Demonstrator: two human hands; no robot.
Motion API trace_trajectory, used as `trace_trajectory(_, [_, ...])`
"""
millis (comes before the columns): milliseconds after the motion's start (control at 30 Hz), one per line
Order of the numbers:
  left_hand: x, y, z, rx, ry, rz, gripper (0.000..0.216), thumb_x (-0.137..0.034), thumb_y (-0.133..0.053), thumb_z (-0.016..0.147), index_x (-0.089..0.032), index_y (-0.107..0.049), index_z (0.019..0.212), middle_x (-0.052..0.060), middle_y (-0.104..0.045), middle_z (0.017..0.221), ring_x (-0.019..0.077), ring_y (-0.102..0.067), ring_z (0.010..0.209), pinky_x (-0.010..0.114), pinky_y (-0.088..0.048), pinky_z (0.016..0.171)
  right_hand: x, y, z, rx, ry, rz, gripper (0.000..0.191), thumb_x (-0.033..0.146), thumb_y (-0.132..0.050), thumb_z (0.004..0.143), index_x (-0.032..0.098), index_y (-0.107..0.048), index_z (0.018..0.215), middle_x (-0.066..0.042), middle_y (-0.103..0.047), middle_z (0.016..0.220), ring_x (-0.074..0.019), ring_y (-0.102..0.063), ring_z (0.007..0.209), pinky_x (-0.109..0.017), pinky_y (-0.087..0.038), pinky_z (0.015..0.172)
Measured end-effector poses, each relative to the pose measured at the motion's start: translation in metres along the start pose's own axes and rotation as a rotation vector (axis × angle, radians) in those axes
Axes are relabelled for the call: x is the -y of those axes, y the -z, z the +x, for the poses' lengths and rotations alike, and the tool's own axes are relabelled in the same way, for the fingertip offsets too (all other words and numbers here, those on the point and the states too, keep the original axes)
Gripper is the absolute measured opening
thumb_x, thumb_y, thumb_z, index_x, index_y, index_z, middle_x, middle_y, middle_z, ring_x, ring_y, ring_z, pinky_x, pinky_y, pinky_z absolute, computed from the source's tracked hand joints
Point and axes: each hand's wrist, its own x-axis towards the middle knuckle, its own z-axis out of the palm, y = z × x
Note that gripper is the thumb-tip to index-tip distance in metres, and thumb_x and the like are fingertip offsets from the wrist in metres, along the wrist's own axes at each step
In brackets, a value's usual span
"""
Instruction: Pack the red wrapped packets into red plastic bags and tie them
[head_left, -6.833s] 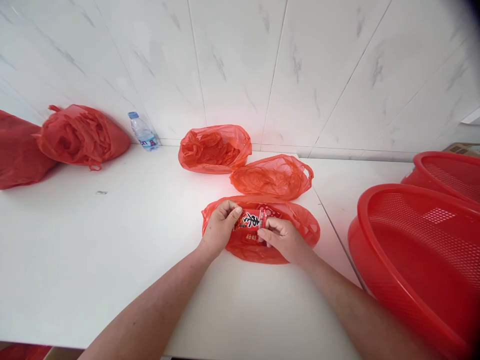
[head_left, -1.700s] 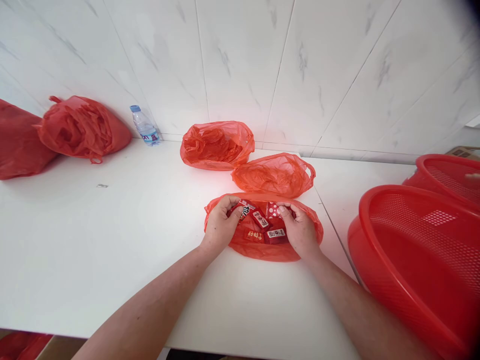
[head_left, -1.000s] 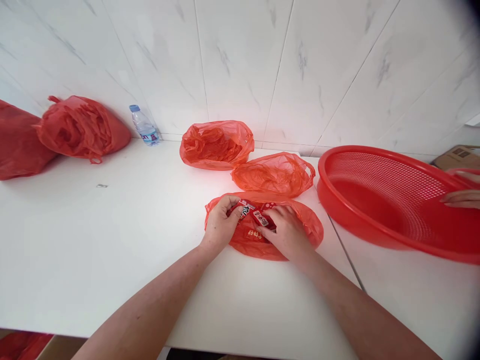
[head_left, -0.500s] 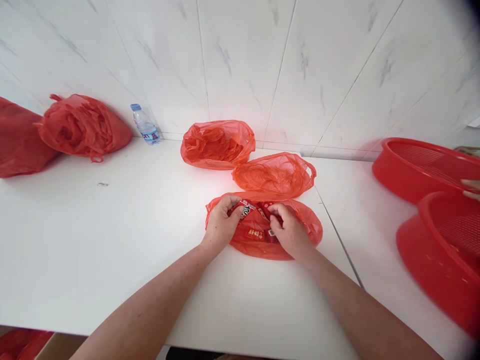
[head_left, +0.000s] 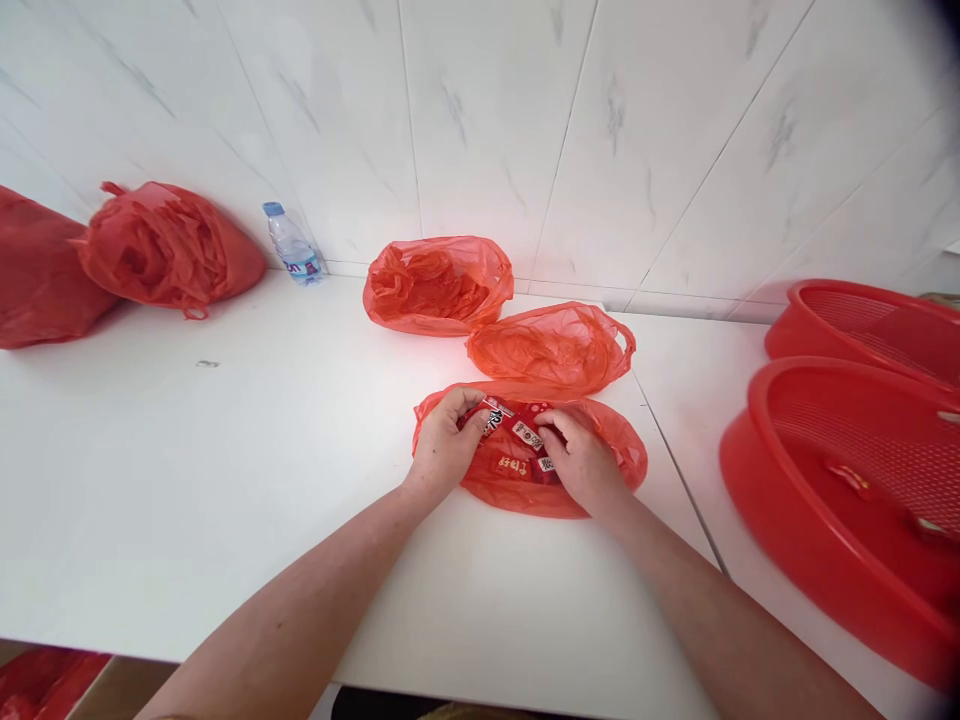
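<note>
Right in front of me lies an opened red plastic bag (head_left: 517, 497) with several small red packets inside. My left hand (head_left: 448, 440) reaches over the bag's left side, thumb and fingers closed on a red packet (head_left: 493, 420) with black and white lettering. From the right side, my right hand (head_left: 581, 455) pinches the end of another red packet (head_left: 527, 434) with a white label; its fingertips are partly hidden. Below them, a red packet with gold lettering (head_left: 513, 466) lies in the bag.
Two more opened red bags, one farther back (head_left: 439, 290) and one nearer (head_left: 551, 350), lie behind. Red mesh baskets, near (head_left: 780, 480) and far (head_left: 787, 330), stand at right; the near one holds a small packet (head_left: 851, 482). A water bottle (head_left: 294, 245) and stuffed red bag (head_left: 169, 245) stand left.
The near red basket has shifted left, and a packet now shows inside it. The white-labelled packet between my hands has turned so its label shows more fully. Both hands stay nearly in place.
</note>
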Motion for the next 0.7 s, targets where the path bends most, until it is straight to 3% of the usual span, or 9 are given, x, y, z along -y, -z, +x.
trace_trajectory(100, [0.000,0.000,0.000,-0.002,-0.002,0.013,0.012,-0.028,-0.050,0.084,-0.021,-0.056,0.091,0.002,-0.065,0.087,0.0163,-0.061,0.080,0.031,-0.048,0.075,0.002,-0.001,-0.001,-0.053,0.212,-0.034,0.011,0.025,-0.051,0.086,0.024,-0.061,0.089,-0.003,-0.063,0.093,-0.0197,-0.057,0.092,-0.035,-0.046,0.080])
trace_trajectory(233, [-0.001,0.000,0.000,-0.014,-0.006,0.012,0.010,-0.026,-0.051,0.083,-0.021,-0.056,0.090,0.002,-0.065,0.086,0.0160,-0.061,0.079,0.031,-0.048,0.075,0.005,-0.005,-0.004,0.077,0.439,-0.153,0.010,0.028,-0.066,0.077,0.022,-0.065,0.085,-0.005,-0.062,0.089,-0.0230,-0.052,0.093,-0.041,-0.042,0.087])
trace_trajectory(367, [-0.001,0.000,-0.001,-0.024,0.002,0.006,0.010,-0.026,-0.051,0.083,-0.021,-0.056,0.090,0.002,-0.065,0.087,0.0159,-0.062,0.080,0.031,-0.049,0.075,0.004,-0.010,-0.006,0.212,0.462,-0.217,0.017,0.028,-0.072,0.071,0.022,-0.066,0.086,-0.005,-0.061,0.089,-0.0236,-0.051,0.091,-0.043,-0.042,0.088])
trace_trajectory(500, [-0.001,0.000,-0.001,-0.031,0.002,0.015,0.010,-0.026,-0.051,0.082,-0.021,-0.057,0.089,0.002,-0.066,0.086,0.0159,-0.061,0.079,0.031,-0.049,0.074,0.002,-0.010,-0.006,0.193,0.460,-0.095,0.006,0.017,-0.065,0.077,0.021,-0.063,0.080,-0.003,-0.061,0.084,-0.0203,-0.052,0.086,-0.041,-0.043,0.084])
trace_trajectory(700, [-0.002,0.000,0.000,-0.028,-0.001,0.004,0.010,-0.026,-0.051,0.082,-0.021,-0.057,0.089,0.002,-0.066,0.086,0.0160,-0.062,0.080,0.031,-0.049,0.075,0.006,-0.005,-0.006,0.113,0.472,0.089,0.007,0.015,-0.057,0.082,0.021,-0.059,0.079,-0.003,-0.062,0.083,-0.0212,-0.055,0.094,-0.041,-0.044,0.086])
